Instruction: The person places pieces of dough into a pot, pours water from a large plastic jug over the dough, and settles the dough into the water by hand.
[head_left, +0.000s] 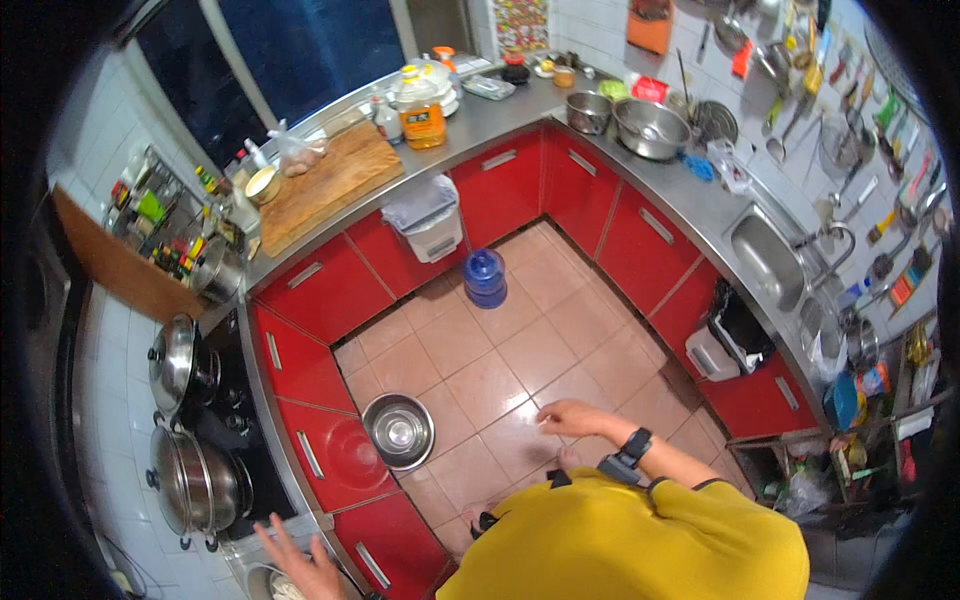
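My left hand is at the lower left, fingers spread, with nothing in it. Below and beside it, partly covered, is a metal bowl holding something whitish. A two-handled steel pot with a lid stands on the black cooktop just beyond that hand. In front of my body, above the tiled floor, hangs my right hand, its fingers loosely bent and no object visible in them. Dark devices are strapped to the right wrist and forearm. A steel basin rests on the floor against the red cabinets.
A blue water jug stands on the floor. Bins hang from the cabinet fronts, one white, one black-lined. The counter carries a wooden cutting board, an oil bottle, a large steel bowl and a sink.
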